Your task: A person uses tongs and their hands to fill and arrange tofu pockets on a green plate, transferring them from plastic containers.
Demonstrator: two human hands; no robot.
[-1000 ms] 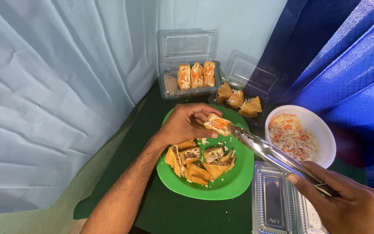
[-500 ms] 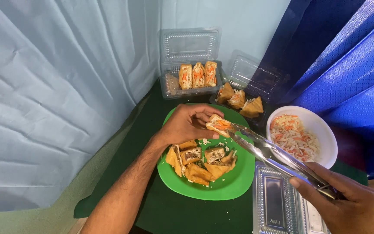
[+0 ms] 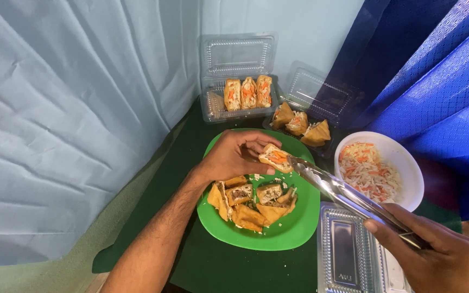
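My left hand (image 3: 238,154) holds a stuffed fried tofu piece (image 3: 276,158) with orange and white filling above a green plate (image 3: 294,230). My right hand (image 3: 439,253) grips metal tongs (image 3: 348,195) whose tips touch the open side of that piece. Several more fried pieces (image 3: 251,202) lie piled on the plate below my left hand.
A white bowl of shredded carrot and cabbage (image 3: 377,170) sits right of the plate. Behind are two open clear plastic boxes, one with three filled pieces (image 3: 247,93), one with three unfilled-looking pieces (image 3: 299,122). An empty clear box (image 3: 348,255) lies at bottom right. Pale and blue cloth surround.
The tongs' tips have stayed at the held piece while my right hand drew slightly lower and right. My left hand keeps the piece in about the same spot.
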